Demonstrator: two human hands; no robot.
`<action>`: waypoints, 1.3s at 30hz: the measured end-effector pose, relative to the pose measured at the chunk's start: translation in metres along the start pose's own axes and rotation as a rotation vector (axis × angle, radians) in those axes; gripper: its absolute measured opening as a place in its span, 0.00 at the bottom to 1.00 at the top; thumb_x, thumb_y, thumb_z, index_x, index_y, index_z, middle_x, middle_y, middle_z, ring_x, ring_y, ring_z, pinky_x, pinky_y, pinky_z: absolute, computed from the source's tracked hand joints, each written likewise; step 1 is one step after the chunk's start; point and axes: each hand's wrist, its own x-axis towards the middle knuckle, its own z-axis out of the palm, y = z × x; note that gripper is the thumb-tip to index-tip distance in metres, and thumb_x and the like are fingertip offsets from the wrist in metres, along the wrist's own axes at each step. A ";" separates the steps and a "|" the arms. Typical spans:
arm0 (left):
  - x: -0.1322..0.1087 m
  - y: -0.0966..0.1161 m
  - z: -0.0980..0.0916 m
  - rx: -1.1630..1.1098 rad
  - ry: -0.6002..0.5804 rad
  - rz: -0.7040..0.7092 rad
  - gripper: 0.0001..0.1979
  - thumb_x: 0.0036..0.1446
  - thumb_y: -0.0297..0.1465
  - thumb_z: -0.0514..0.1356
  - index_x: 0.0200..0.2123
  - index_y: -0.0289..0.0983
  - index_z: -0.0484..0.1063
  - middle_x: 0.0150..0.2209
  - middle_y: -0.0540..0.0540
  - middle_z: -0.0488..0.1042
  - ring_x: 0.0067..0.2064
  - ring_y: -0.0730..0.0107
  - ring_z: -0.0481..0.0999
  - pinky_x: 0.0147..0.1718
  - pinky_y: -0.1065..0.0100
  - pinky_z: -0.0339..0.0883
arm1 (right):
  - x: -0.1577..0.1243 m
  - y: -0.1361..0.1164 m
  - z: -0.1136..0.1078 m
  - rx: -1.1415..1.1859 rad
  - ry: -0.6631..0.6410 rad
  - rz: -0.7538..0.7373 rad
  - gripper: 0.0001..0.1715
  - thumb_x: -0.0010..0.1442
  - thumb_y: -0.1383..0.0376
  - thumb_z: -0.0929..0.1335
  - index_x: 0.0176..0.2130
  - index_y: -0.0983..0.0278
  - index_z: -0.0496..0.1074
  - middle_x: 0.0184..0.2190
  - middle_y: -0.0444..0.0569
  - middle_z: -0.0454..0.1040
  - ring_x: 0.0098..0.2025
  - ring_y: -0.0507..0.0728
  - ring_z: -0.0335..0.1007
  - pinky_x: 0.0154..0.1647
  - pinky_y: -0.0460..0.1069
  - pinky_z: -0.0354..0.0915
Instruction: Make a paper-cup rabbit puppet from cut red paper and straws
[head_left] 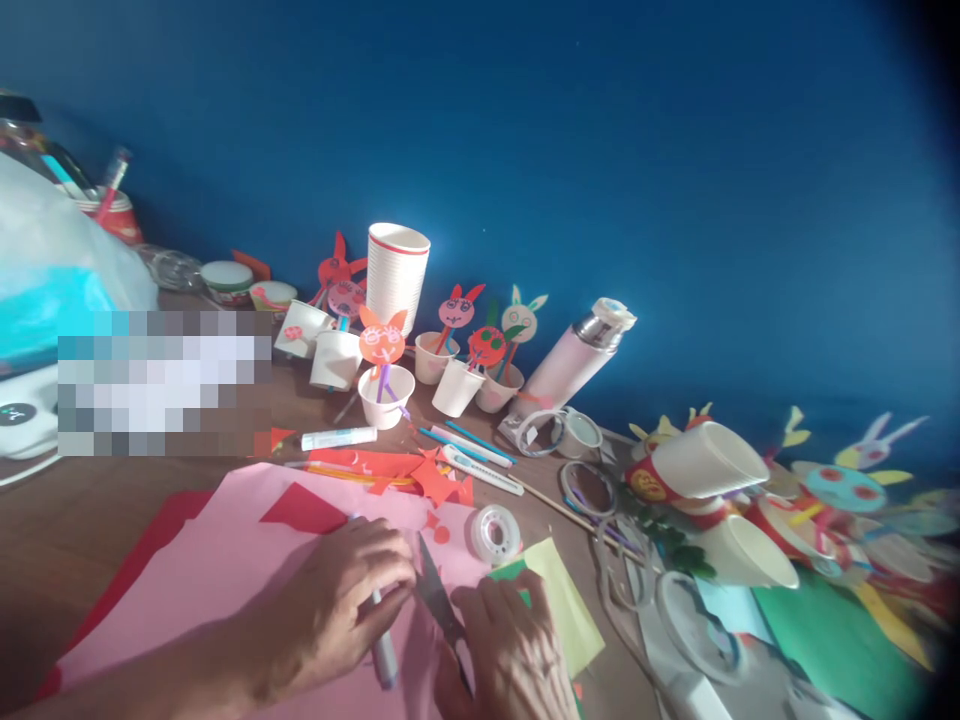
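Observation:
My left hand [360, 585] is closed round a pale, slim pen-like stick [385, 660] above the pink paper [195, 590]. To its right my right hand [510, 640] grips scissors [437, 590], whose metal blades point away from me, between the hands. Red paper [304, 510] lies on the pink sheet, just beyond my left hand. A roll of clear tape [496, 534] sits beyond my right hand. Yellow-green paper [574, 600] shows beside that hand. The palms and some fingertips are hidden.
Paper cups with bunny-faced figures [382, 345] stand along the blue wall, near a stack of cups [397, 270] and a tilted bottle [577, 350]. A cutter [484, 470] and red scraps [435, 480] lie mid-table. More cups [709, 460] and green paper [832, 640] are at right.

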 end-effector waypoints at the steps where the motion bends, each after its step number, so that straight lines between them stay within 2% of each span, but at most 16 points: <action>1: 0.000 0.000 0.000 0.027 -0.031 0.007 0.10 0.59 0.25 0.50 0.29 0.38 0.68 0.28 0.48 0.69 0.32 0.70 0.66 0.33 0.69 0.60 | -0.004 0.003 -0.002 -0.011 -0.007 0.006 0.09 0.54 0.62 0.59 0.27 0.61 0.64 0.20 0.46 0.65 0.24 0.57 0.59 0.38 0.55 0.50; 6: 0.001 -0.002 0.002 0.114 -0.100 0.041 0.12 0.59 0.24 0.49 0.26 0.37 0.66 0.26 0.49 0.69 0.30 0.70 0.64 0.33 0.67 0.56 | -0.020 0.018 -0.005 -0.083 -0.031 0.018 0.08 0.56 0.62 0.59 0.33 0.62 0.65 0.21 0.44 0.68 0.24 0.57 0.62 0.37 0.54 0.49; 10: -0.001 -0.006 0.006 0.160 -0.140 0.019 0.12 0.59 0.24 0.48 0.25 0.37 0.65 0.24 0.49 0.68 0.29 0.70 0.63 0.32 0.66 0.54 | -0.029 0.025 -0.006 -0.107 -0.064 0.028 0.12 0.57 0.61 0.58 0.37 0.63 0.66 0.22 0.45 0.69 0.24 0.56 0.65 0.36 0.54 0.49; 14: -0.001 -0.013 0.007 0.171 -0.099 0.007 0.12 0.58 0.24 0.47 0.25 0.37 0.66 0.23 0.49 0.67 0.28 0.69 0.62 0.33 0.65 0.55 | -0.036 0.032 -0.006 -0.119 -0.097 0.015 0.13 0.58 0.59 0.58 0.34 0.61 0.67 0.20 0.44 0.68 0.23 0.56 0.64 0.36 0.54 0.49; 18: 0.003 -0.022 -0.001 0.197 -0.091 -0.047 0.13 0.58 0.24 0.46 0.25 0.36 0.66 0.23 0.49 0.66 0.28 0.69 0.62 0.33 0.65 0.56 | -0.038 0.037 -0.007 -0.128 -0.096 -0.003 0.15 0.58 0.57 0.57 0.32 0.60 0.68 0.19 0.44 0.67 0.23 0.56 0.63 0.37 0.54 0.49; 21: 0.007 -0.027 -0.012 0.190 -0.086 -0.111 0.12 0.57 0.24 0.47 0.23 0.37 0.63 0.23 0.49 0.66 0.28 0.70 0.63 0.33 0.66 0.56 | -0.029 0.037 -0.014 -0.111 -0.089 -0.010 0.13 0.58 0.58 0.59 0.31 0.59 0.68 0.20 0.45 0.66 0.24 0.56 0.62 0.37 0.54 0.49; 25: 0.010 -0.025 -0.023 0.069 -0.084 -0.192 0.10 0.57 0.27 0.49 0.25 0.37 0.66 0.27 0.49 0.65 0.29 0.71 0.65 0.30 0.70 0.58 | -0.001 0.034 -0.026 -0.112 -0.087 0.039 0.10 0.58 0.66 0.61 0.29 0.60 0.69 0.22 0.47 0.67 0.27 0.57 0.62 0.36 0.54 0.49; 30: 0.008 -0.014 -0.020 -0.099 -0.192 -0.278 0.12 0.58 0.27 0.49 0.27 0.38 0.69 0.29 0.50 0.67 0.29 0.74 0.66 0.27 0.73 0.58 | 0.034 0.031 -0.023 -0.147 -0.140 0.061 0.10 0.59 0.70 0.61 0.31 0.59 0.70 0.28 0.48 0.68 0.32 0.58 0.61 0.37 0.54 0.51; 32: 0.007 -0.012 -0.015 -0.093 -0.207 -0.274 0.12 0.57 0.25 0.49 0.27 0.38 0.69 0.29 0.50 0.67 0.30 0.73 0.66 0.28 0.73 0.59 | 0.042 0.031 -0.019 -0.160 -0.169 0.056 0.08 0.58 0.70 0.63 0.31 0.60 0.70 0.30 0.48 0.69 0.35 0.59 0.61 0.38 0.55 0.52; 36: 0.004 -0.011 -0.005 0.022 -0.206 -0.177 0.12 0.57 0.24 0.49 0.25 0.38 0.69 0.29 0.49 0.68 0.34 0.69 0.65 0.33 0.68 0.58 | 0.052 0.031 -0.013 -0.164 -0.189 0.040 0.06 0.55 0.72 0.66 0.32 0.60 0.71 0.39 0.51 0.69 0.43 0.62 0.61 0.43 0.58 0.53; 39: 0.002 -0.012 -0.001 0.106 -0.175 -0.131 0.13 0.56 0.23 0.50 0.24 0.37 0.69 0.29 0.49 0.67 0.34 0.68 0.63 0.34 0.66 0.56 | 0.055 0.029 -0.011 -0.165 -0.184 0.020 0.06 0.53 0.72 0.66 0.31 0.61 0.71 0.41 0.53 0.69 0.45 0.63 0.61 0.48 0.61 0.52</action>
